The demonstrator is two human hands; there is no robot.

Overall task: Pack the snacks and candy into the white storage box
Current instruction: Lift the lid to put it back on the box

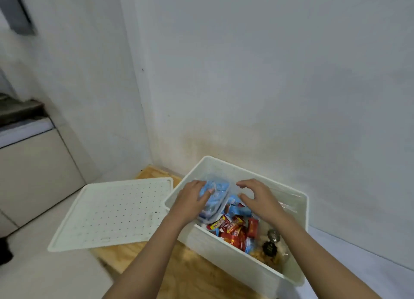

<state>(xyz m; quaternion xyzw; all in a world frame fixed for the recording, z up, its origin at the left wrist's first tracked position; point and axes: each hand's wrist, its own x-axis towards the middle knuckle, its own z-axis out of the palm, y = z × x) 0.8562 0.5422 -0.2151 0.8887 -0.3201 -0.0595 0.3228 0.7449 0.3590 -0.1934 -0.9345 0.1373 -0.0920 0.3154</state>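
Note:
The white storage box [226, 254] stands open on a wooden board near the wall. Inside lie several red and blue candy wrappers [237, 228] and, toward the right, a clear bag of snacks with dark round labels [272, 249]. My left hand [192, 200] grips a clear plastic container of blue-wrapped candy [216, 200], tilted against the box's left inner side. Just to the right of that container, my right hand [257, 197] hovers over the candy with its fingers spread and curled, holding nothing.
The box's perforated white lid [116, 211] lies flat to the left, partly on the wooden board [179, 274]. White walls meet in a corner right behind the box. A cabinet [33, 171] stands at the far left.

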